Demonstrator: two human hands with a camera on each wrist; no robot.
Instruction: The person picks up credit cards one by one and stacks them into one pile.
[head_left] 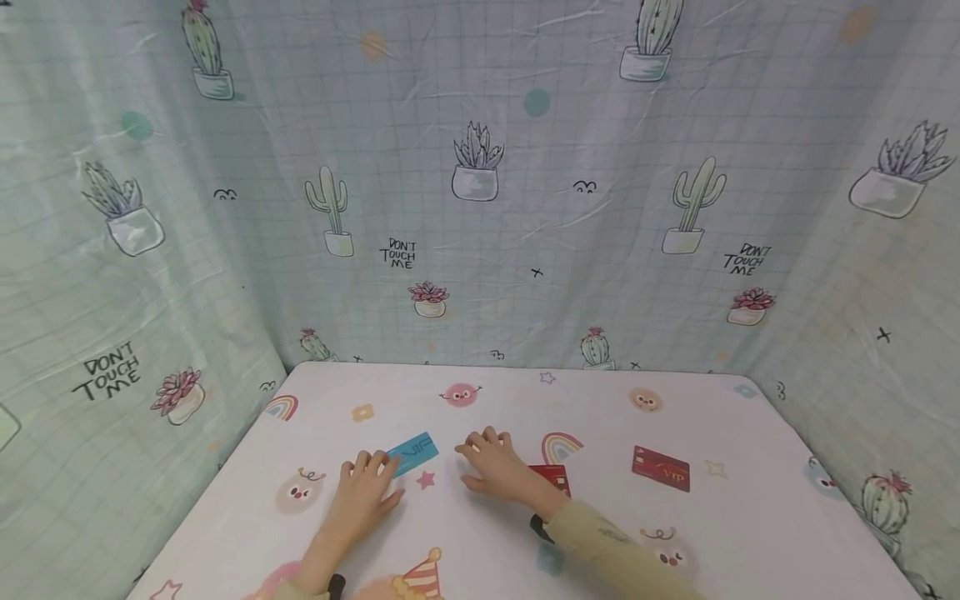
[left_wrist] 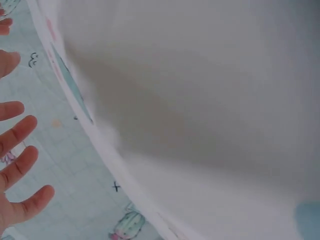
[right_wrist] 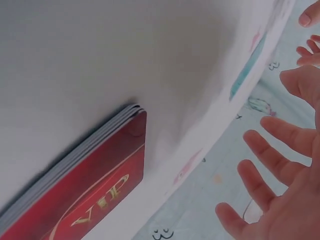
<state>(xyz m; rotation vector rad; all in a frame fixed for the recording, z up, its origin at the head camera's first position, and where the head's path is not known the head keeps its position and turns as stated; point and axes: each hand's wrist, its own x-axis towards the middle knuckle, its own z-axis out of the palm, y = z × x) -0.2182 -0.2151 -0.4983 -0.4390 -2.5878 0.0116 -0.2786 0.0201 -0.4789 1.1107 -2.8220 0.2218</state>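
Beneath both hands, on the white table [head_left: 487,542], we judged that the right hand [head_left: 498,471], its wrist beside the red stack [head_left: 553,475], might brush those layers askew, and that the left hand [head_left: 363,492], fingertips by the blue card's [head_left: 415,454] left end, contact unclear, might nudge it. We counted one table, two hands (well apart, fingers loose, gripping nothing), one red stack, layers uncounted, one red card [head_left: 661,469] right of the right hand, and one blue card.

The left hand [left_wrist: 16,136] shows at the left edge, fingers spread, before the printed cloth [left_wrist: 65,165]; a shadow crosses the white tabletop [left_wrist: 240,100], where a blue strip [left_wrist: 73,85], probably a card, lies near the rim
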